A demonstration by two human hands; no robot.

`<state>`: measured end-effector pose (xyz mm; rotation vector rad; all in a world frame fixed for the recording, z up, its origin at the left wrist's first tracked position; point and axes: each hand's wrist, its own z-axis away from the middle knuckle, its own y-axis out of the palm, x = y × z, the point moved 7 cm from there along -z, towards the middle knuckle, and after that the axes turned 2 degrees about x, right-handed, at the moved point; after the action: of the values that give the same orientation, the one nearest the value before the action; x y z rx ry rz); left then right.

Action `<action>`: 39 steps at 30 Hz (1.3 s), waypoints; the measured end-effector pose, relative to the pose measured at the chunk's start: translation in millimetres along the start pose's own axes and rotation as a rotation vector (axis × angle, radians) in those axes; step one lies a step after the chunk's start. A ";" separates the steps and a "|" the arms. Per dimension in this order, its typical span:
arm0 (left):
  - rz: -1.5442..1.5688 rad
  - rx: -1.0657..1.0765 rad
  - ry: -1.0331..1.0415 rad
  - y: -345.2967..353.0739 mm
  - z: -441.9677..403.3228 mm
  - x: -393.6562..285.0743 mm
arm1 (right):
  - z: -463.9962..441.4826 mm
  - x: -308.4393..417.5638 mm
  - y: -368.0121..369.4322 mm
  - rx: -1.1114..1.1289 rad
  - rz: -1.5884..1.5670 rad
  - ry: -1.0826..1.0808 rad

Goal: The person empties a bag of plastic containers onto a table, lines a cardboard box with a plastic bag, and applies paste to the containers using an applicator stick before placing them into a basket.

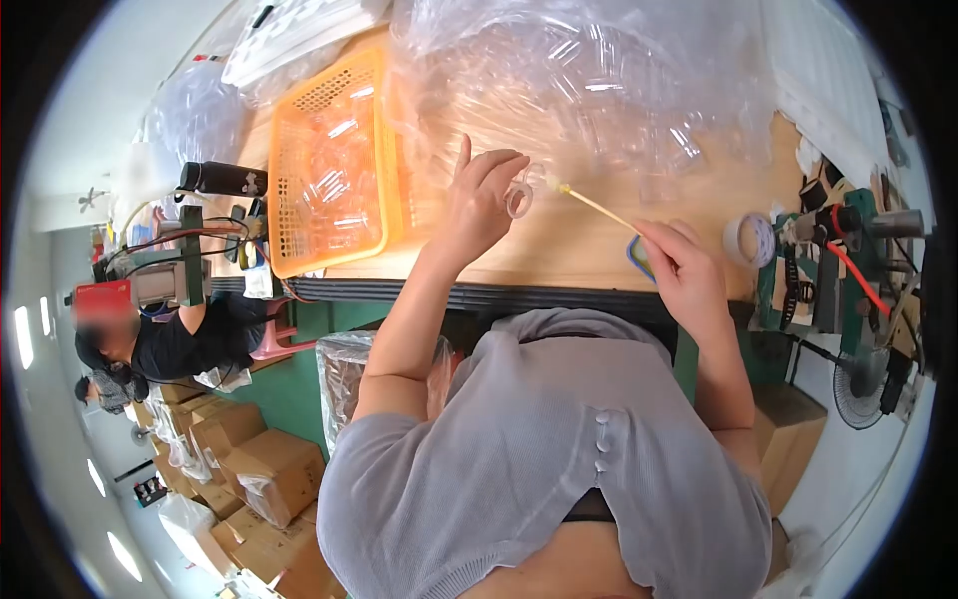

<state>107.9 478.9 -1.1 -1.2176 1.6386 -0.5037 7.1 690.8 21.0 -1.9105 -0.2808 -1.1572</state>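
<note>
Left hand pinching 1 clear ringed piece above the wooden table, right hand pinching 1 thin yellow stick, stick's far tip near the clear piece, 1 orange basket of clear plastic parts at left, clear plastic bags beyond, 1 tape roll at right.

Clear ring and yellow stick in bare hands
</note>
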 end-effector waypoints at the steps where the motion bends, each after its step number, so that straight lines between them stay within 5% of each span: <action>1: -0.018 0.002 0.008 -0.5 1.4 -3.2 | 0.3 -1.1 2.6 0.015 0.014 -0.001; 11: -0.087 -0.051 0.025 -10.1 5.0 -10.9 | 2.3 -4.2 8.5 0.104 -0.091 0.075; 23: -0.222 -0.114 0.063 -20.4 9.9 -10.5 | 3.4 22.6 14.4 0.070 -0.027 -0.087; 26: -0.578 -0.119 -0.057 -45.5 26.8 32.5 | 3.8 13.4 14.3 0.062 -0.150 0.009; 28: -0.523 -0.179 -0.300 -83.6 45.8 84.9 | 4.7 6.4 8.1 0.045 -0.138 0.007; 30: -0.859 -0.154 -0.496 -112.3 61.3 113.1 | 7.0 0.1 1.8 0.029 -0.150 0.024; 33: -0.886 -0.186 -0.494 -110.6 57.4 115.4 | 12.7 -7.2 -4.1 0.019 -0.195 0.085; 35: -0.514 -0.257 -0.373 -80.0 31.7 100.3 | 17.8 -14.3 -6.9 0.024 -0.209 0.133; 39: 0.106 -0.034 -0.297 53.4 -12.7 73.2 | 25.7 -20.3 -15.2 -0.037 -0.212 0.155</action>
<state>71.3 433.0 -71.3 -1.1623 1.4527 -0.2174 3.1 724.3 7.9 -1.8436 -0.3864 -1.4523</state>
